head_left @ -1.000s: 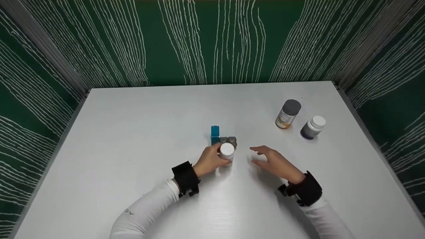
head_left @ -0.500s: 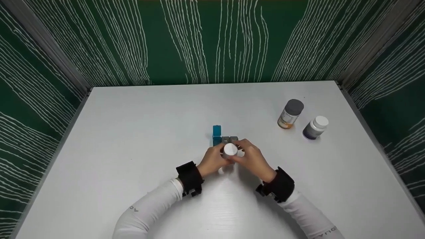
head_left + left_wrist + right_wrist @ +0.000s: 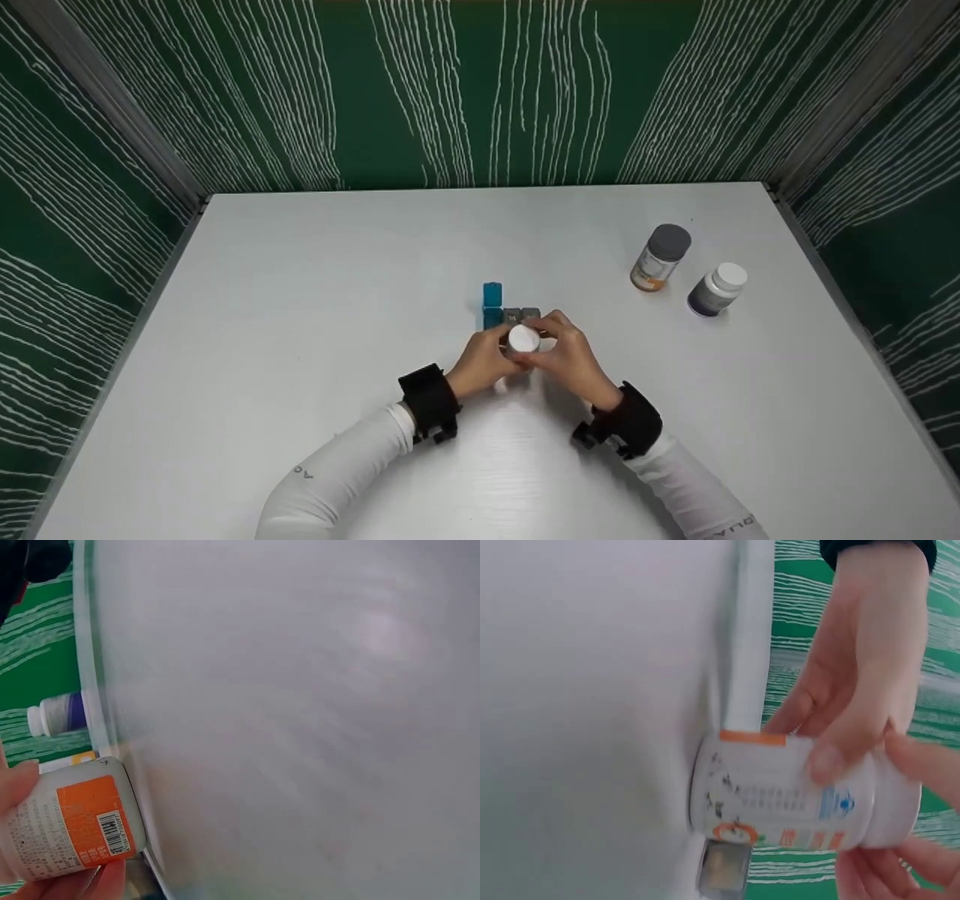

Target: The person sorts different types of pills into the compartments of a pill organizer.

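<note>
A white pill bottle [image 3: 82,821] with an orange label stands upright near the middle of the table. My left hand [image 3: 478,364] grips its body, thumb on one side and fingers on the other. At the top, the fingers and thumb of my right hand [image 3: 574,364] pinch the white cap [image 3: 523,339]; the right wrist view shows the cap on the bottle. Just behind the bottle lies a small pill organizer with teal boxes [image 3: 492,294] and grey boxes [image 3: 512,316], partly hidden by the hands.
Toward the back right stand a clear bottle with a grey cap [image 3: 660,257] and a white-capped bottle with a dark base [image 3: 718,289]. The white table [image 3: 337,277] ends at green walls with white streaks [image 3: 517,97] at the back and sides.
My right hand has come in from the right and taken hold of the bottle's cap. My left hand has kept its grip on the bottle.
</note>
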### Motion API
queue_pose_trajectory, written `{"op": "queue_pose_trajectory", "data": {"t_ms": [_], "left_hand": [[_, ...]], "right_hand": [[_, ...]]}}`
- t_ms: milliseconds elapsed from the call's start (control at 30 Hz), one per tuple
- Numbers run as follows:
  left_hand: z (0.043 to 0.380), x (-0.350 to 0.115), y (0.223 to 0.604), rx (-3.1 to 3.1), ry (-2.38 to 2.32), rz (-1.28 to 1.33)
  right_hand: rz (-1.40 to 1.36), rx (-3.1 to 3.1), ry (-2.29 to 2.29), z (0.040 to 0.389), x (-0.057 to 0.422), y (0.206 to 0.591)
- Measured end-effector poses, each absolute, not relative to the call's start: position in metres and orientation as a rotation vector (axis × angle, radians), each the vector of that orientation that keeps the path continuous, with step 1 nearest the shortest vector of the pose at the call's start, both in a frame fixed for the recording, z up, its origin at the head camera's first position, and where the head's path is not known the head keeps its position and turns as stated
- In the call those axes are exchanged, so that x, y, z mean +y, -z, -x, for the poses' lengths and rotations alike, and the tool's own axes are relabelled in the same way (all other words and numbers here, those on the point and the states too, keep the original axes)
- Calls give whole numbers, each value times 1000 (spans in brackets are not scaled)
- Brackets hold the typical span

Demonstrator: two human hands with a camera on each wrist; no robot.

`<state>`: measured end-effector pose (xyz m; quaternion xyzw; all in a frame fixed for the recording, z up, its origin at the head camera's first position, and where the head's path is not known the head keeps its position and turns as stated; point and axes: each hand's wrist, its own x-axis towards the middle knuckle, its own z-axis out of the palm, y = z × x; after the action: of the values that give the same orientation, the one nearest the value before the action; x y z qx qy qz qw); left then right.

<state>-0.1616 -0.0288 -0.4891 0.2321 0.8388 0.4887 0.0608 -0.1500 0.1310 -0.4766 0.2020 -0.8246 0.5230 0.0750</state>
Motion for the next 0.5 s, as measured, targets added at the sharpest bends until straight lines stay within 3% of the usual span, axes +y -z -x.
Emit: {"op": "queue_pose_trajectory", "data": {"t_ms": [500], "left_hand": [[163,-30,486,2460,-1493,-674]], "right_hand": [[-987,-2606,-2020,156,154,460]]}}
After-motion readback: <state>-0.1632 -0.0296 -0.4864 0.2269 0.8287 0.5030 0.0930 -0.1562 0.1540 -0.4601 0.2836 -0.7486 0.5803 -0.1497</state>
